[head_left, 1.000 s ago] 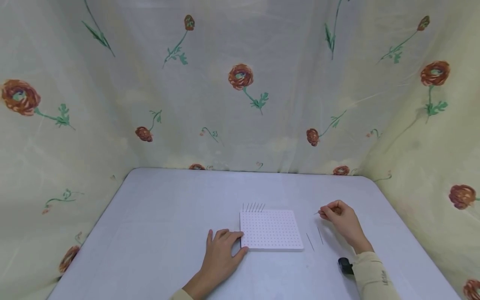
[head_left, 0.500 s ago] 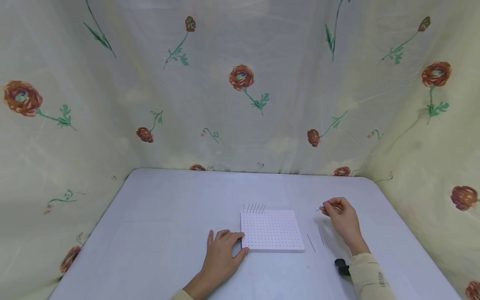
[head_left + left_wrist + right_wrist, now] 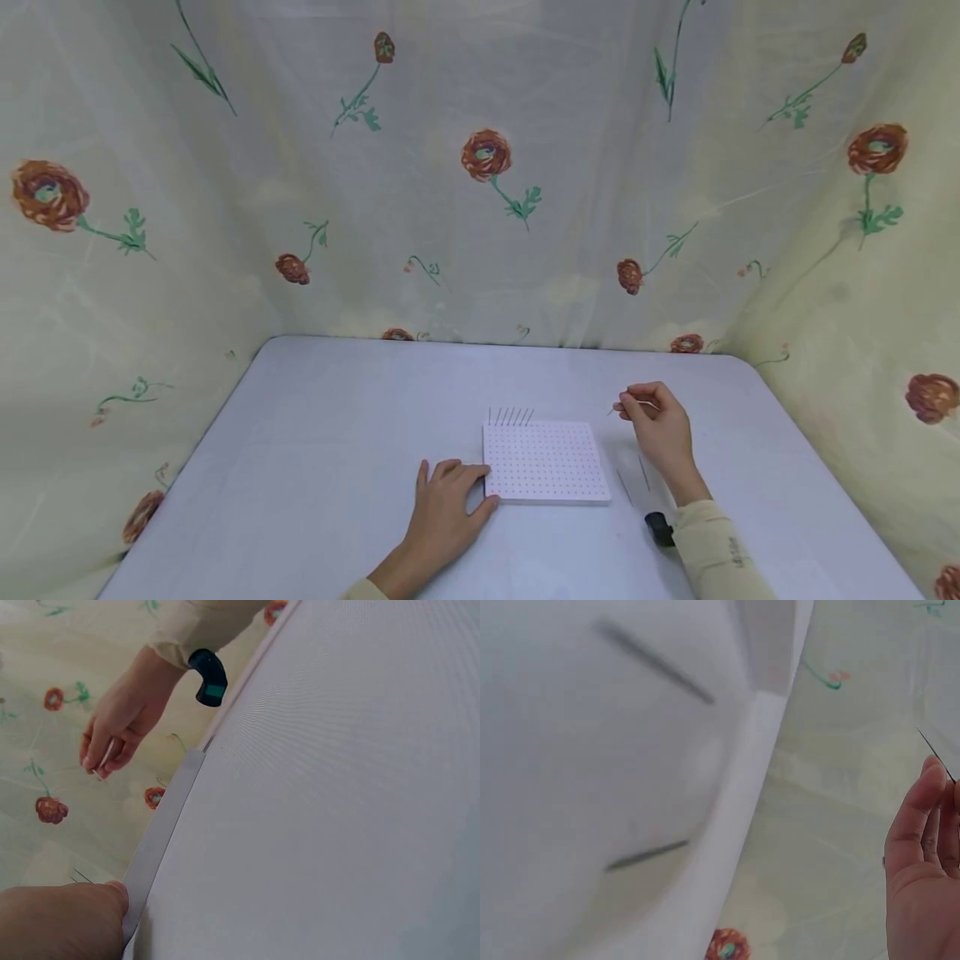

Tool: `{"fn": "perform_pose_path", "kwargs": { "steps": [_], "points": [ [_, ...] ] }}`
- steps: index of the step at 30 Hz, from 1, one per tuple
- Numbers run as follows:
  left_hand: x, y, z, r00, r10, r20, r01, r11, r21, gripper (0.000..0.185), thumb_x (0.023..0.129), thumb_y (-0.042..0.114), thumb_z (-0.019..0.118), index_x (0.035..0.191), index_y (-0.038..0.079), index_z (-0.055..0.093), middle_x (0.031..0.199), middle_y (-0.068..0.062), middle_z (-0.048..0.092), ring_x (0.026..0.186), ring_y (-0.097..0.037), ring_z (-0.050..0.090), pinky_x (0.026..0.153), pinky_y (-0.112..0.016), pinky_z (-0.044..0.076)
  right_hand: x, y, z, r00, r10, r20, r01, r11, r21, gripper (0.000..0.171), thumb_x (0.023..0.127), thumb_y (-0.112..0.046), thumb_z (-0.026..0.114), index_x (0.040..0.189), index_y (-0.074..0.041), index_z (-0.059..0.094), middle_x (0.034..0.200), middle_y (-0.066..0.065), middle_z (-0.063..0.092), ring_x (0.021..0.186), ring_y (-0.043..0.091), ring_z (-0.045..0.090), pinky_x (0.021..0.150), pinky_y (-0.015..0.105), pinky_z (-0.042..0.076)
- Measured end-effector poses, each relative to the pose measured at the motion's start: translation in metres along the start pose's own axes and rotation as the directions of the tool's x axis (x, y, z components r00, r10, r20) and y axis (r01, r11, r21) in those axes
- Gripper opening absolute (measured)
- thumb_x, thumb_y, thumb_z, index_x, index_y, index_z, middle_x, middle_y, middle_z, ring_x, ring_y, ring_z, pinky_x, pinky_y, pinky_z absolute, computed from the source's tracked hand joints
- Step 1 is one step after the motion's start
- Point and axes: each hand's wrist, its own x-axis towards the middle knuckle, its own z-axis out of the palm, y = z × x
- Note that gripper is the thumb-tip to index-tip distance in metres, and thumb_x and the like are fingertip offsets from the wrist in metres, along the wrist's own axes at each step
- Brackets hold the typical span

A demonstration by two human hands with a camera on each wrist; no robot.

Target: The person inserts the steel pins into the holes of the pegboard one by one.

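A flat white board with a grid of small holes lies on the table. Several thin dark pins stand in a row along its back left edge. My left hand rests beside the board with spread fingers, its index finger and thumb touching the left edge and front left corner. Right of the board, my right hand is raised above the table and pinches a thin metal pin between thumb and fingertips, its point sticking out. The pinched end is hidden by the fingers.
Two loose pins, one nearer the board and one farther right, lie on the white table. A black wrist device sits at the right sleeve. A floral curtain encloses the table's back and sides.
My right hand has moved left, closer to the board, carrying the pin and rising slightly. The left hand and the board stay in place.
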Motion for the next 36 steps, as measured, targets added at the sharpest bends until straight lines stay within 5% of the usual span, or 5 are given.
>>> {"fn": "perform_pose_path", "kwargs": {
  "steps": [6, 10, 20, 36],
  "points": [
    [0.000, -0.001, 0.000, 1.000, 0.004, -0.005, -0.004, 1.000, 0.000, 0.043, 0.080, 0.051, 0.068, 0.116, 0.028, 0.063, 0.114, 0.009, 0.068, 0.117, -0.022, 0.053, 0.105, -0.070, 0.021, -0.011, -0.055, 0.015, 1.000, -0.005, 0.025, 0.005, 1.000, 0.012, 0.020, 0.091, -0.020, 0.062, 0.105, -0.006, 0.059, 0.100, 0.013, 0.067, 0.076, 0.002, 0.067, 0.067, 0.017, 0.055],
    [0.001, -0.002, 0.001, 1.000, 0.015, -0.014, -0.015, 1.000, -0.005, 0.042, 0.080, 0.051, 0.068, 0.116, 0.028, 0.063, 0.113, 0.009, 0.068, 0.116, -0.022, 0.053, 0.104, -0.070, 0.021, -0.013, -0.076, 0.023, 0.998, 0.022, 0.054, -0.019, 0.999, -0.040, 0.017, 0.092, -0.020, 0.061, 0.104, -0.008, 0.058, 0.103, 0.014, 0.067, 0.078, 0.002, 0.067, 0.069, 0.016, 0.055],
    [0.000, -0.002, -0.001, 1.000, 0.005, -0.001, -0.005, 1.000, -0.006, 0.043, 0.080, 0.051, 0.068, 0.115, 0.028, 0.063, 0.113, 0.009, 0.068, 0.116, -0.022, 0.053, 0.105, -0.070, 0.021, -0.013, -0.084, 0.041, 0.993, -0.053, 0.110, 0.056, 0.998, -0.031, 0.015, 0.092, -0.021, 0.061, 0.100, -0.008, 0.060, 0.097, 0.014, 0.070, 0.075, 0.004, 0.067, 0.074, 0.031, 0.058],
    [0.000, -0.002, 0.000, 1.000, 0.016, -0.008, -0.017, 1.000, -0.005, 0.042, 0.080, 0.051, 0.068, 0.115, 0.027, 0.063, 0.112, 0.008, 0.069, 0.116, -0.022, 0.053, 0.104, -0.071, 0.021, -0.015, -0.089, 0.066, 0.977, -0.110, 0.184, 0.122, 0.991, -0.056, 0.006, 0.091, -0.014, 0.062, 0.094, -0.009, 0.060, 0.090, 0.008, 0.071, 0.081, 0.014, 0.070, 0.070, 0.018, 0.056]
  ]
}}
